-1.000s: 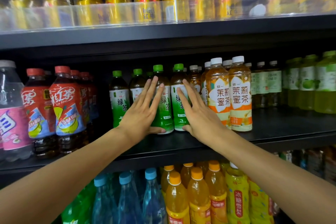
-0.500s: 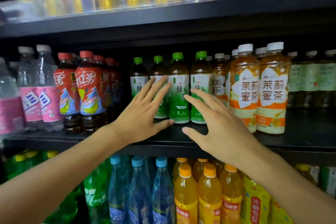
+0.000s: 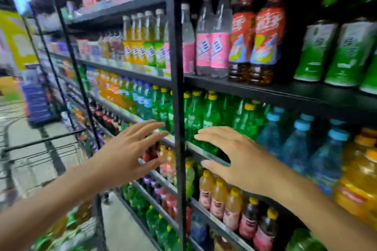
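Green soda bottles [image 3: 212, 118], yellow caps, stand in a row on a black shelf [image 3: 201, 151] at frame center, right of the black upright post [image 3: 177, 67]. More of them sit left of the post.

Right hand [image 3: 240, 161] is at 5 o'clock from center, palm away from the camera, fingers spread and straight and holding nothing. Its fingertips [image 3: 199, 136] are in front of the lower part of the green soda bottles; contact cannot be told because of blur. Left hand [image 3: 126, 155] is at 8 o'clock, also spread flat and holding nothing, with its fingers pointing toward 2 o'clock, just left of the post. The hands are apart, with the post between them.

Blue water bottles [image 3: 302, 144] are at 3 o'clock of the green ones, on the same shelf. Orange juice bottles [image 3: 363, 169] are farther right, at the frame edge. On the shelf above, at 12 to 2 o'clock, are pink-label bottles [image 3: 212, 47], then red iced tea bottles [image 3: 263, 32], then green tea bottles [image 3: 346, 51]. On the shelf below, at 6 o'clock, are small bottles [image 3: 218, 195] with yellow caps. A wire cart [image 3: 40, 146] is at 9 o'clock, on the aisle floor [image 3: 22, 128].
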Motion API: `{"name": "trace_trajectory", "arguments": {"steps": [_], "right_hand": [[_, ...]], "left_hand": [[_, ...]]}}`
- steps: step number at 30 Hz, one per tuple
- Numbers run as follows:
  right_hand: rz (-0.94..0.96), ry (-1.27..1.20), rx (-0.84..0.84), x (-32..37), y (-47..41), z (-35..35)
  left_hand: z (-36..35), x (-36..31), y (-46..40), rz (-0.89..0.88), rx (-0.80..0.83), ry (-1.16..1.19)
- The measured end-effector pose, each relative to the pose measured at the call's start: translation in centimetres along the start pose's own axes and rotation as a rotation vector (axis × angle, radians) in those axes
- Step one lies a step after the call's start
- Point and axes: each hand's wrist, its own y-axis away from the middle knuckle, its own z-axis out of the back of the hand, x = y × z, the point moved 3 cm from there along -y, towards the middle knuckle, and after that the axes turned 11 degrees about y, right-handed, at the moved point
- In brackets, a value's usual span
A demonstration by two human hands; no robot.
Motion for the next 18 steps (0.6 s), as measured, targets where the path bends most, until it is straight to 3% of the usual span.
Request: {"name": "trace_trajectory", "arguments": {"steps": [10, 14, 18], "right_hand": [[0.254, -0.192, 0.278, 24.4, -13.3, -20.1], [0.285, -0.197, 0.457, 31.7, -16.5, -28.1], [0.283, -0.216, 0.646, 36.2, -18.1, -34.0]], "left_hand": [[-2.0, 18.4, 34.4, 0.583, 0.283, -0.154], [-3.9, 21.5, 46.7, 0.809, 0.343, -0.088], [-6.8, 23.2, 53.8, 0.962, 0.44, 0.0]]}}
